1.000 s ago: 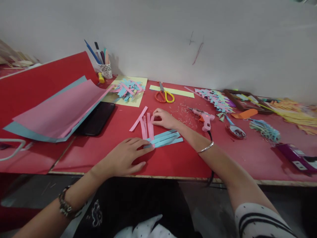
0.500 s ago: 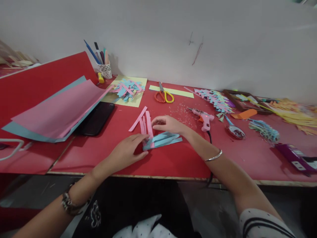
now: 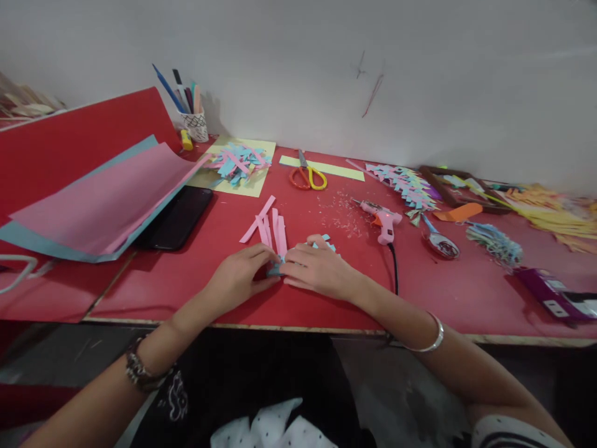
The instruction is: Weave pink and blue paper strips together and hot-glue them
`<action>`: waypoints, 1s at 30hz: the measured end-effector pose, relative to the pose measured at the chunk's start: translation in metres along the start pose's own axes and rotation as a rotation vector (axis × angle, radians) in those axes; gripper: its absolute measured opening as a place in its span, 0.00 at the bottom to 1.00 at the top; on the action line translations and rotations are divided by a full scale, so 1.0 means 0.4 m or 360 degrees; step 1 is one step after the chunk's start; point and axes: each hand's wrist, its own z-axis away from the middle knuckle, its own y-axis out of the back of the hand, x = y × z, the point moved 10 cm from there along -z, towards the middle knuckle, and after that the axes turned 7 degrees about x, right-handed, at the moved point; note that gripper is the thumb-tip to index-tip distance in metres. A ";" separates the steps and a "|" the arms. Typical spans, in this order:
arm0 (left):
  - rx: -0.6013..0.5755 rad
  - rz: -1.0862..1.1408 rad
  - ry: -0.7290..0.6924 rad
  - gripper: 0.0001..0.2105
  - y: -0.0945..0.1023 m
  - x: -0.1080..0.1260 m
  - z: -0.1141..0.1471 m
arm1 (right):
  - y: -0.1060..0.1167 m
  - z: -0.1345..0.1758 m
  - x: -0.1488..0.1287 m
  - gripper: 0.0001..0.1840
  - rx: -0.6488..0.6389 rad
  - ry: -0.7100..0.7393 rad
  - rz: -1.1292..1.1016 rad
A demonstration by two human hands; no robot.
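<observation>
Pink paper strips (image 3: 281, 235) fan away from me on the red table and cross blue paper strips (image 3: 273, 270) between my hands. My left hand (image 3: 242, 277) has its fingertips and thumb closed at the left end of that crossing. From the right, my right hand (image 3: 321, 269) covers most of the blue strips, its fingertips together at the crossing and almost touching the left ones. Ends of the blue strips show beyond its knuckles. A loose pink strip (image 3: 258, 219) lies slanted at the far left of the bundle. What is beneath my right palm is hidden.
Beyond my hands lie scissors (image 3: 308, 177) and a pile of cut strips (image 3: 240, 163). A pink glue gun (image 3: 385, 219), its cord trailing to the table edge, lies to the right near a spoon (image 3: 443, 244). On the left are a phone (image 3: 180, 218) and large paper sheets (image 3: 107, 196).
My right hand has come down and nearer to me, from beside the pink strips onto the blue ones. My left hand stays at the crossing, its fingers drawn a little closer together.
</observation>
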 end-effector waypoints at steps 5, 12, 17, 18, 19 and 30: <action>0.0017 0.0059 0.0009 0.05 0.002 -0.001 -0.002 | -0.021 0.005 -0.026 0.16 0.0025 0.0146 0.0368; 0.0039 0.0058 -0.0020 0.05 0.002 0.000 -0.002 | -0.021 0.006 -0.027 0.18 0.0085 0.0186 0.0474; 0.0034 -0.0028 -0.0039 0.06 -0.002 0.000 -0.001 | 0.002 0.016 -0.049 0.19 0.0250 0.0282 0.0452; 0.0034 -0.0051 -0.0052 0.06 -0.003 0.001 -0.001 | 0.007 0.018 -0.053 0.19 0.0280 0.0295 0.0446; 0.0032 -0.0076 -0.0071 0.07 -0.004 0.004 0.000 | 0.011 0.019 -0.057 0.19 0.0308 0.0308 0.0439; 0.0061 -0.0286 -0.0225 0.11 -0.003 0.025 0.005 | 0.026 0.025 -0.036 0.13 0.0458 0.0194 0.0317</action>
